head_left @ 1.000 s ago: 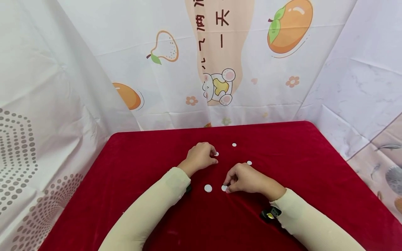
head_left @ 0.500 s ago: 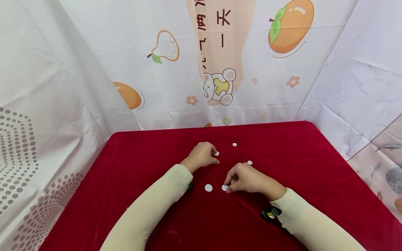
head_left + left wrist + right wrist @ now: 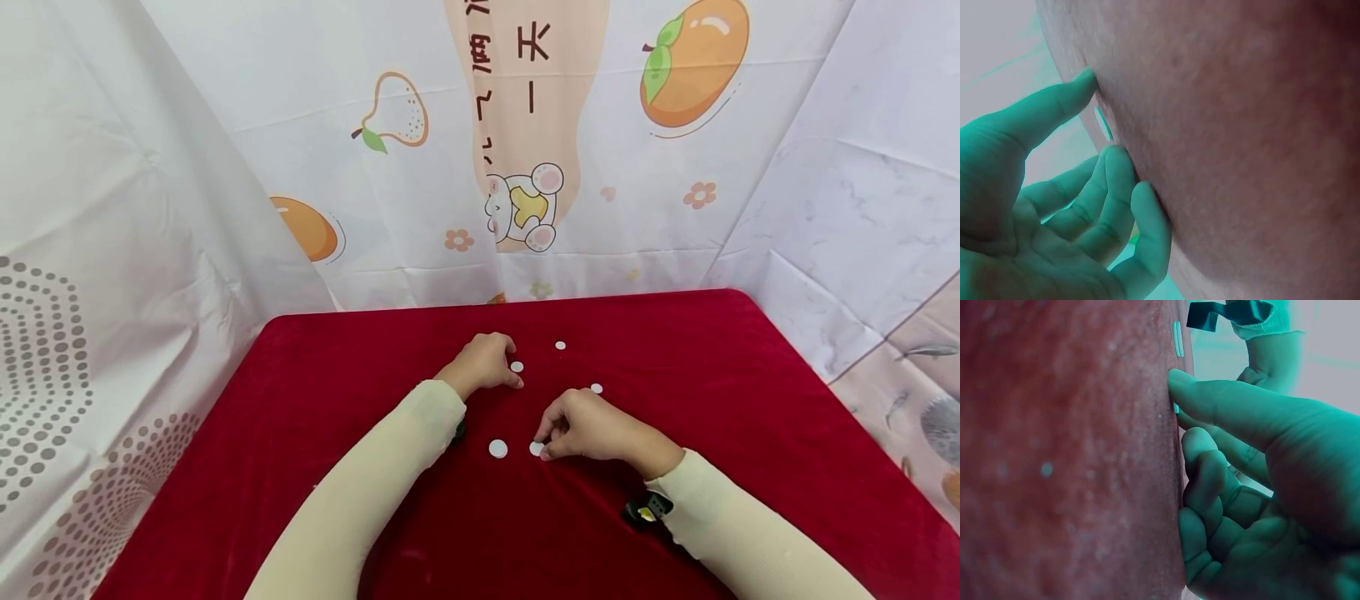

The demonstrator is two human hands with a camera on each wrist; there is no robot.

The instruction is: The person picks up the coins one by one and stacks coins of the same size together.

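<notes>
Small white round discs lie on a red cloth point(image 3: 420, 358). My left hand point(image 3: 480, 363) is low over the cloth, thumb and fingers spread apart on either side of one white disc point(image 3: 517, 367). In the left wrist view that disc point(image 3: 1103, 123) shows in the gap between thumb and fingers. My right hand point(image 3: 588, 425) pinches the edges of a nearer disc point(image 3: 536, 448) between thumb and index finger. Its other fingers are curled in. The right wrist view shows only a sliver of this disc point(image 3: 1176, 408) behind the thumb.
Left of the right hand is a larger-looking white disc point(image 3: 498, 449), which shows two layers edge-on in the right wrist view. Another disc point(image 3: 596, 388) lies just behind the right hand, and one more point(image 3: 560, 345) farther back. A printed curtain point(image 3: 390, 200) hangs behind the table.
My left fingers have lifted off and spread, leaving the disc under them uncovered; the left forearm has shifted slightly forward and right. My right hand has stayed in place.
</notes>
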